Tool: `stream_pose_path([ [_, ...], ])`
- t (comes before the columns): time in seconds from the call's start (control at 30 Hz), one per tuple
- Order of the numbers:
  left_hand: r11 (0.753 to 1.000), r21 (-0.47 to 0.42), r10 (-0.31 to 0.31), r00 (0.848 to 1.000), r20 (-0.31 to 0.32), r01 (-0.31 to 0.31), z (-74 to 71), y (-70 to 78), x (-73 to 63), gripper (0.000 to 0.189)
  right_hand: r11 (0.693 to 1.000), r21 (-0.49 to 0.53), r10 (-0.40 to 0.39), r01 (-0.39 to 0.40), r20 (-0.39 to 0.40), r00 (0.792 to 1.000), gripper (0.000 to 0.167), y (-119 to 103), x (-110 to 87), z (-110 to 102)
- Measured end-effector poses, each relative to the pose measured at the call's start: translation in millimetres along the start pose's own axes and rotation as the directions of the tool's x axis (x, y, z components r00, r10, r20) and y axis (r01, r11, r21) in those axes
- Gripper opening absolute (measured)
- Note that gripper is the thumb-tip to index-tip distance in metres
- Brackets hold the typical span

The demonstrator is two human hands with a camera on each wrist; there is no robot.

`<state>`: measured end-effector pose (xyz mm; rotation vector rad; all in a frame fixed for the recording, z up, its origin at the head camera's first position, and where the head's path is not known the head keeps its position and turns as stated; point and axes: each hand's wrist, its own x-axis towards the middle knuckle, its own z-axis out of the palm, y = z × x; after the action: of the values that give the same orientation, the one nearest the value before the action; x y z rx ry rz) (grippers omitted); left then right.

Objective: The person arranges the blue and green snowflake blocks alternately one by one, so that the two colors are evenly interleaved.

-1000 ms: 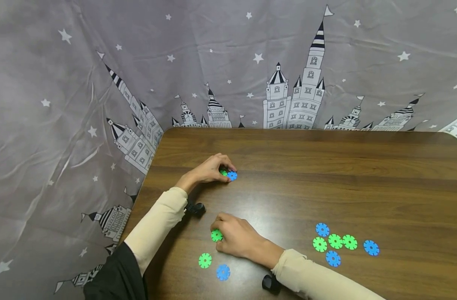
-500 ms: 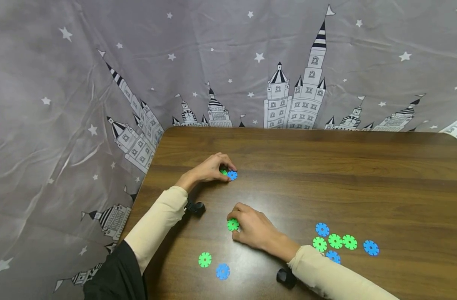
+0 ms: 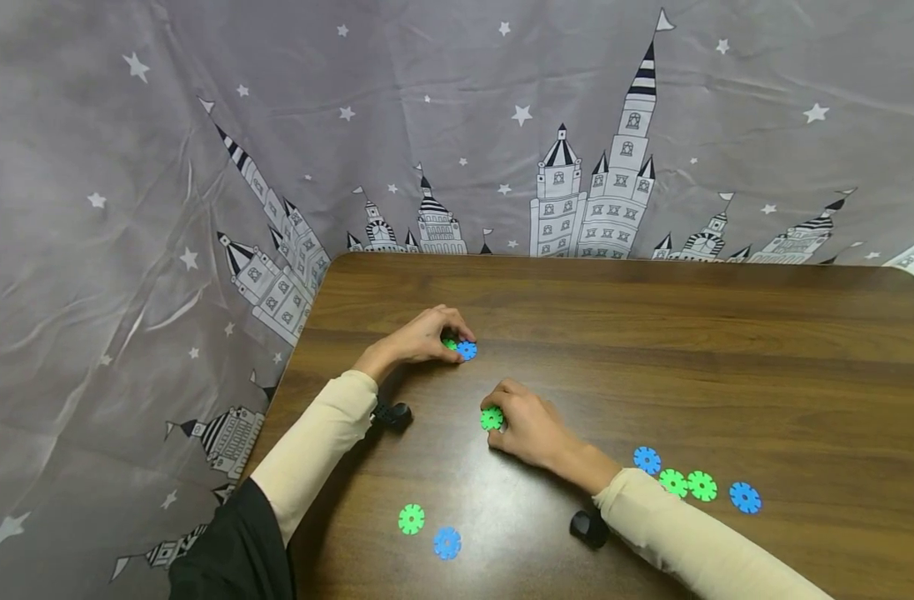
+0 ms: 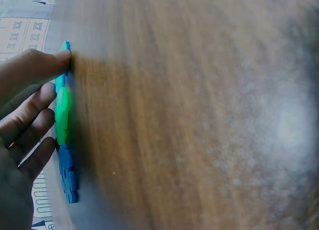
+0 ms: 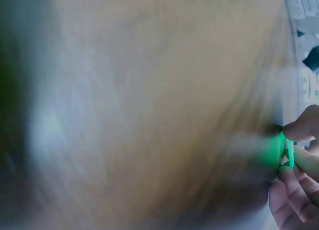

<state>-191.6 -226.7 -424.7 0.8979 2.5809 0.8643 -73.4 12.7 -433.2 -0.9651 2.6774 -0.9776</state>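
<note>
In the head view, my left hand [image 3: 424,335] is at the back left of the table, thumb and fingers curled around a blue notched disc [image 3: 466,350] and a green notched disc [image 3: 450,343]. The left wrist view shows these discs edge-on in a row, a green one [image 4: 62,116] beside a blue one [image 4: 69,174], partly covered by the fingers. Nearer the middle, my right hand [image 3: 530,427] pinches another green notched disc [image 3: 491,418] between thumb and fingers. In the right wrist view that green disc [image 5: 290,151] appears edge-on at the fingertips.
At the front left lie a loose green disc [image 3: 411,519] and a blue disc [image 3: 447,543]. To the right, green discs [image 3: 701,486] and blue discs [image 3: 745,497] lie on the wooden table [image 3: 726,350], some hidden behind the right sleeve [image 3: 696,533]. A grey printed curtain [image 3: 442,83] hangs behind.
My right hand has carried its green disc away from the front left, rightward and toward the back of the table. The left hand stays in place with its discs.
</note>
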Motion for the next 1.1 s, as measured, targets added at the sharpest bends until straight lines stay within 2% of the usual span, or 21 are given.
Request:
stream_pose_path([
  [0.13,1.0,0.004,0.001,1.0,0.001,-0.001,0.2,-0.4,0.0,0.036,1.0,0.019,0.012,-0.012,-0.023,1.0,0.031,6,6.6,-4],
  [0.37,1.0,0.002,-0.005,1.0,-0.003,0.005,1.1,-1.1,-0.6,0.035,0.998,0.038,0.05,-0.049,-0.014,0.999,0.034,12,17.3,-8],
  [0.73,1.0,0.01,0.005,1.0,-0.001,-0.005,-0.1,0.7,0.1,0.036,0.997,0.049,0.061,-0.057,-0.081,0.995,0.035,22,38.6,-11],
  [0.87,1.0,0.012,0.001,1.0,-0.005,0.0,-0.4,1.0,-0.2,0.035,0.993,0.052,0.106,-0.102,-0.092,0.99,0.035,23,46.7,-11],
  [1.1,1.0,0.015,-0.002,1.0,-0.001,0.002,-0.6,1.6,-0.2,0.036,0.979,0.038,0.204,-0.201,-0.065,0.977,0.033,22,61.0,-12],
])
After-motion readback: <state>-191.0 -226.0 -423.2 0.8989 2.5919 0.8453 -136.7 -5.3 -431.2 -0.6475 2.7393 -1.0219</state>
